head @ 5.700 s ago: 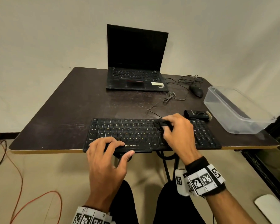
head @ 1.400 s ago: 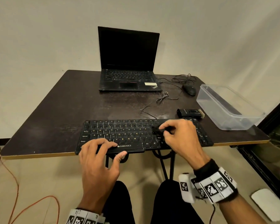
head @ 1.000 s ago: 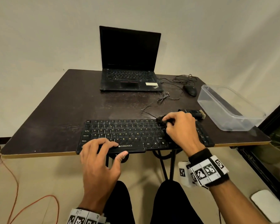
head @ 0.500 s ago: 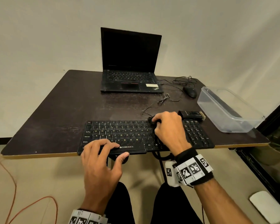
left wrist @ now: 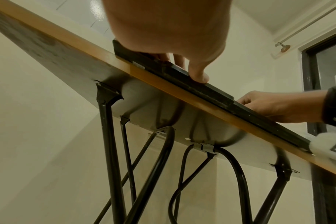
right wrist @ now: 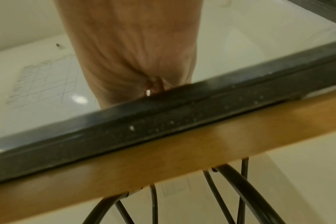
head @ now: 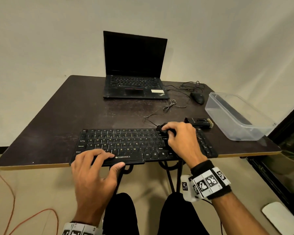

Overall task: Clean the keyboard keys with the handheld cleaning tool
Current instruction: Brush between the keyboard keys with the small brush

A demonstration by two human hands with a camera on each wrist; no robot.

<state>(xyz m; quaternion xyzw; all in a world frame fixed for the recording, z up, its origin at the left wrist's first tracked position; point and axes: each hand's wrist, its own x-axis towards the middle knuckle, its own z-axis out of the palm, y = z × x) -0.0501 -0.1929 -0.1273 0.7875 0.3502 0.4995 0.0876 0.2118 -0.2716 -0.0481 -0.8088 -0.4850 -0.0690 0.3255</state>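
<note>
A black keyboard [head: 126, 143] lies along the front edge of the dark table [head: 58, 133]. My right hand [head: 167, 132] grips a small black cleaning tool [head: 160, 128] and holds it down on the upper key rows, right of the letter keys. Most of the tool is hidden under the fingers. My left hand [head: 115, 161] rests on the keyboard's front left part, fingers flat on top and thumb against the front edge. In the left wrist view the thumb [left wrist: 199, 75] touches the keyboard's front rim [left wrist: 201, 89]. The right wrist view shows only my palm [right wrist: 134, 53] above that rim [right wrist: 163, 118].
An open black laptop [head: 134, 73] stands at the back of the table. To the right are a mouse [head: 197, 97] with loose cable [head: 170, 106], a clear plastic tub [head: 236, 116] and a small black brush-like item [head: 199, 122] just behind the keyboard.
My right hand swept the tool left along the upper key rows, then back a little to the right. The left hand has stayed on the keyboard's front edge.
</note>
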